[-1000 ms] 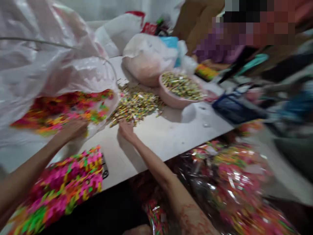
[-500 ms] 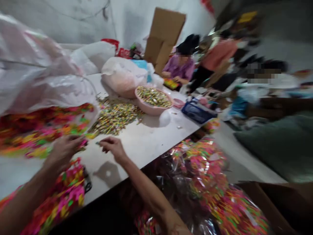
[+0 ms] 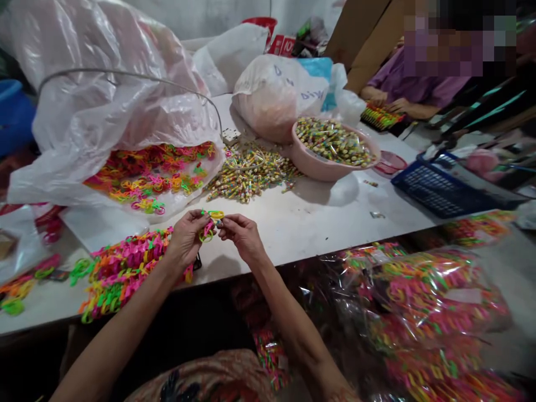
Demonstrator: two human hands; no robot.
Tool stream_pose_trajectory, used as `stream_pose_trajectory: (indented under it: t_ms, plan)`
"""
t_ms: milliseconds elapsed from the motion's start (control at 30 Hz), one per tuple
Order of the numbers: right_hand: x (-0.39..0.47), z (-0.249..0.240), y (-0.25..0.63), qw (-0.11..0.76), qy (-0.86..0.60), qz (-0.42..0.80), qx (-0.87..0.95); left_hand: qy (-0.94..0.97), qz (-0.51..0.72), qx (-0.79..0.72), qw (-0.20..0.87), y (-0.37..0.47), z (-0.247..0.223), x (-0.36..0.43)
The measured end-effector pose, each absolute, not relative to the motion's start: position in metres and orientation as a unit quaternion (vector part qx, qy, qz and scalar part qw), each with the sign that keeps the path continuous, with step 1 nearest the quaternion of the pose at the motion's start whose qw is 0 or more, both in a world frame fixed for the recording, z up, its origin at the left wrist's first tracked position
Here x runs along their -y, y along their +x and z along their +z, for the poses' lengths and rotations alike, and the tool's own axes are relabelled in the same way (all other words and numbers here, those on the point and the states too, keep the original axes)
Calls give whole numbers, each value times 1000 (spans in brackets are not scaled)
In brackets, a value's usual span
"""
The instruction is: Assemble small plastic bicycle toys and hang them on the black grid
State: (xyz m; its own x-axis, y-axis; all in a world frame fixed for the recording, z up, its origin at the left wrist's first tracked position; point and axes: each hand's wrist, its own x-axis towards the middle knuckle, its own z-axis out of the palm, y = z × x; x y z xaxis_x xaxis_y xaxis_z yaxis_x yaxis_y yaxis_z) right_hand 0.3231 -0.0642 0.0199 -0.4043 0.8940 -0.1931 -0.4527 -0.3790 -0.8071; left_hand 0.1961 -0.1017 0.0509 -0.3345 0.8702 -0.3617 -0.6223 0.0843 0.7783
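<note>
My left hand [image 3: 187, 237] is closed around a few bright plastic loop pieces [image 3: 206, 230], pink, yellow and green, in front of the bag's opening. Against them, my right hand [image 3: 245, 237] pinches with thumb and finger; what is between its fingertips is too small to make out. Below my left hand lie dense rows of similar plastic pieces [image 3: 125, 262] in pink, orange, yellow and green. Just beyond the hands spreads a loose pile of small wrapped, candy-like pieces [image 3: 247, 173]. More of these fill a pink basin [image 3: 322, 169] to the right.
A large clear plastic bag [image 3: 125, 111] spills loose loop pieces at left. Behind the pile sits a tied white bag [image 3: 276, 95]. At right are a blue basket [image 3: 435, 184] and, below the table edge, filled plastic bags [image 3: 439, 296]. A co-worker in purple [image 3: 419, 84] handles similar pieces.
The view has turned right to left and steadied, centring the hands. My right hand, earlier apart with a small thing in its fingertips, now meets the pieces in my left hand.
</note>
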Motion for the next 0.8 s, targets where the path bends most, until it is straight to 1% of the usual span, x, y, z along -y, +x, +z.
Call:
stream_pose_trajectory:
  t_ms: [200,333,500,600,733,800]
  plan:
    - [70,18,327,435,-307,774,342,120,673,-478,551,206,46,104]
    - [78,18,325,462,-325,746,352,97,718,-468,506,212,40,105]
    - [91,19,320,496,-354,695,382,112,738,-474,467,220,35,104]
    - [93,19,319,521,-368,678,365,123,758,-473,433,223,35,103]
    - [88,17,326,495,-338,714,360,128,721,-466,497,224,37,102]
    - [89,18,329,492,-339,706,379,134,711,-465,510,225,36,103]
